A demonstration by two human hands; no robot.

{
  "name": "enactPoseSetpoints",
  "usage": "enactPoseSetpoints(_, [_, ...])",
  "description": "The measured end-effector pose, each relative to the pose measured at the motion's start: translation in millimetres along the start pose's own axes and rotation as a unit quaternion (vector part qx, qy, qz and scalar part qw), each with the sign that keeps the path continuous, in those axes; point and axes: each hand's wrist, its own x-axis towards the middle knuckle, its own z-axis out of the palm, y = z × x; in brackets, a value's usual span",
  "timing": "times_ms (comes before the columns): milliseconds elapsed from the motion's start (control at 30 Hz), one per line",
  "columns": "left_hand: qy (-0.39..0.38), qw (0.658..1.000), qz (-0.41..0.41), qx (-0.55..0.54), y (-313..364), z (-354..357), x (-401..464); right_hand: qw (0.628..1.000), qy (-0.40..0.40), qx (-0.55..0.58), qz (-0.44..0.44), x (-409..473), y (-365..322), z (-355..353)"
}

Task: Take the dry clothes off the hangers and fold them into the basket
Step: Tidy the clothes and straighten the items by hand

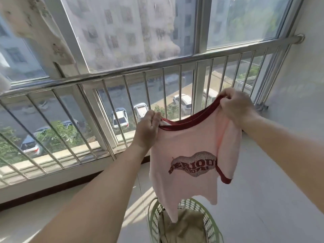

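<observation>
Two bare hands are seen in the head view, raised in front of a window, and a pale pink T-shirt is held up between them. The left hand is curled round the left end of the dark red neckline, the cloth pinched between thumb and fingers. The right hand is closed in the same way on the right end of the neckline, held higher than the left, so that the collar is stretched in a slanting line between the two. The shirt is hung free below the hands, with a dark red heart-shaped print and lettering shown on its front and a red-trimmed sleeve folded forward on the right side. Its lower hem is draped just above a light green perforated basket, which is stood on the pale tiled floor at the bottom of the view. A khaki garment is already laid inside the basket. Whether the hem is touching it cannot be told.

Behind the hands, a steel railing with upright bars is fixed across the window. Parked cars and trees are seen far below through the glass. A white patterned cloth is hung at the upper left.
</observation>
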Motion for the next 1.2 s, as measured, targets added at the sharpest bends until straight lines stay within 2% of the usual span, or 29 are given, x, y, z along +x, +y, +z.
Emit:
enactPoseSetpoints(100, [-0.058, 0.998, -0.033, 0.002, -15, -2, -5, 1.000, 0.023, 0.002, 0.010, 0, 14, 2])
enactPoseSetpoints(167, [-0.116, 0.987, -0.101, -0.046, -19, -2, -9, 0.999, 0.016, -0.024, 0.015, -2, 21, 5])
enactPoseSetpoints(267, [-0.160, 0.960, -0.201, -0.113, -24, -4, -12, 0.999, -0.010, -0.039, 0.033, -6, 34, 15])
enactPoseSetpoints(400, [-0.221, 0.943, -0.232, -0.092, -34, -12, -13, 0.997, -0.050, -0.007, 0.051, -10, 51, 27])
enactPoseSetpoints(567, [-0.187, 0.950, -0.231, -0.092, -48, -15, -18, 0.979, -0.174, 0.044, 0.100, -23, 61, 31])
enactPoseSetpoints(667, [-0.137, 0.959, -0.230, -0.094, -52, -14, -19, 0.966, -0.234, 0.013, 0.113, -29, 67, 35])
enactPoseSetpoints(733, [-0.133, 0.962, -0.220, -0.093, -51, -15, -20, 0.966, -0.226, 0.009, 0.123, -30, 72, 37])
enactPoseSetpoints(867, [-0.257, 0.934, -0.245, -0.044, -55, -23, -18, 0.962, -0.214, 0.057, 0.161, -28, 85, 43])
enactPoseSetpoints(933, [-0.282, 0.921, -0.266, -0.045, -60, -25, -17, 0.959, -0.213, 0.063, 0.176, -27, 90, 45])
enactPoseSetpoints(1200, [-0.208, 0.932, -0.269, -0.125, -56, -17, -19, 0.962, -0.230, 0.009, 0.145, -35, 85, 46])
